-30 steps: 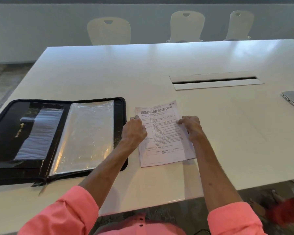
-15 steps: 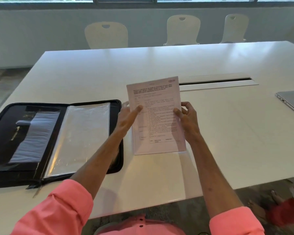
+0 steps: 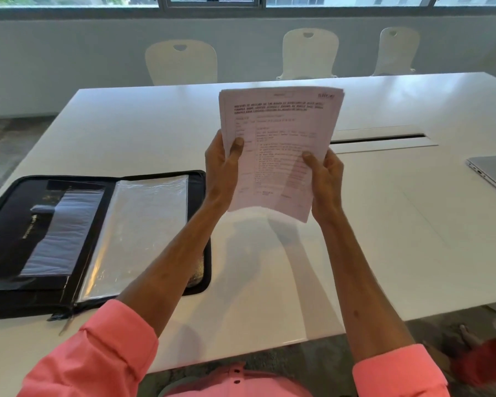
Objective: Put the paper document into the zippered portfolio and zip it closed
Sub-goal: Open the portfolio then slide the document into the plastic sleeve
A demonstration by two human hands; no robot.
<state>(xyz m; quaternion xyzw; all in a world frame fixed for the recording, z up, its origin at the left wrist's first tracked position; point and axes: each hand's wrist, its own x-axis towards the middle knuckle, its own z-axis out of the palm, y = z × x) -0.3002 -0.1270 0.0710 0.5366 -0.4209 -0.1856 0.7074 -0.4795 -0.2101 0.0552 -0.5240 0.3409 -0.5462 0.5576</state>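
I have a wide white counter [image 3: 384, 253] under me, and I take the portfolio [image 3: 95, 242] as my landmark: it lies open flat at the counter's near left, its near edge close to the counter's rim. Its right half carries a clear sleeve [image 3: 138, 236]; the zipper pull [image 3: 65, 325] trails off the near corner by the spine.

The document [image 3: 278, 150] is in the air, up and to the right of the portfolio, nearly upright and clear of the counter. My left hand [image 3: 222, 167] pinches its left edge, thumb on the printed face; my right hand [image 3: 325, 179] grips the right edge the same way.

To do this step well, I judge I should keep both edges taut, lower the sheets level, then slide them left over the portfolio's right half. Bare counter lies between; the laptop [image 3: 493, 173] sits far right, well apart.
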